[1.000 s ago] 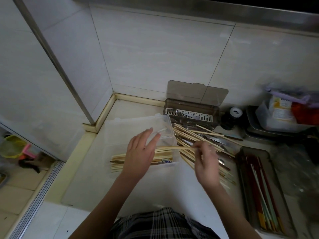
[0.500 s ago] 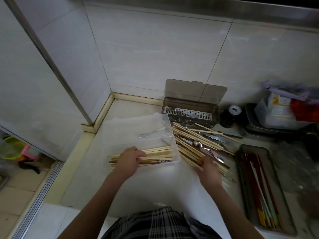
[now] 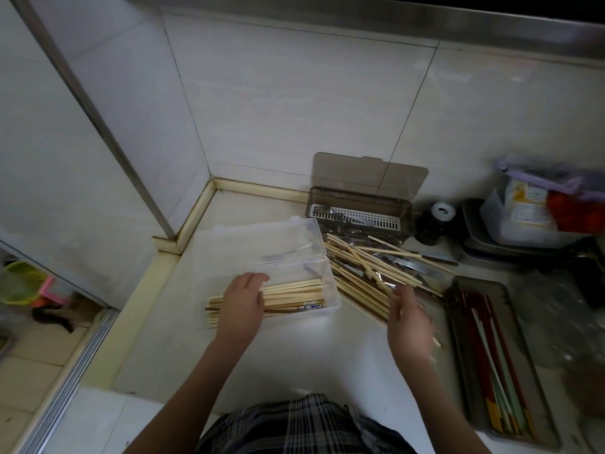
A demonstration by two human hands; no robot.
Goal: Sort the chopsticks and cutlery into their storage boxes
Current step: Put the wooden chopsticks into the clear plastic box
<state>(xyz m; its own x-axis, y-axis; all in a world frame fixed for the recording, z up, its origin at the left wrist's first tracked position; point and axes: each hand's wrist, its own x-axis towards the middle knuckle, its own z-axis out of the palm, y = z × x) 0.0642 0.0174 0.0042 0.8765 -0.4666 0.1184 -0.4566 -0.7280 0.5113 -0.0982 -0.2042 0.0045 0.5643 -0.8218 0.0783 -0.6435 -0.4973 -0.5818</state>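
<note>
Pinching one or two wooden chopsticks, the right hand (image 3: 409, 317) lifts them at the near edge of the loose pile (image 3: 370, 273); its fingers are blurred. Beside it, the left hand (image 3: 240, 304) rests flat on the chopsticks already laid in the clear box (image 3: 294, 257). Sorting looks about half done: the pile, with cutlery mixed in, remains, while the dark box (image 3: 360, 217) behind holds only a few pieces.

- Two hands: the left hand (image 3: 240, 303) and the right hand (image 3: 409, 322).
- One clear box (image 3: 314, 253) with lots of light wooden chopsticks (image 3: 294, 293) in it, too many to count.
- One dark box (image 3: 360, 204) with its lid up.
- One big loose pile of chopsticks and cutlery (image 3: 370, 267).
- One grey tray (image 3: 458, 355) with a few red and pale chopsticks (image 3: 491, 348).
- One small black jar (image 3: 437, 221).
</note>
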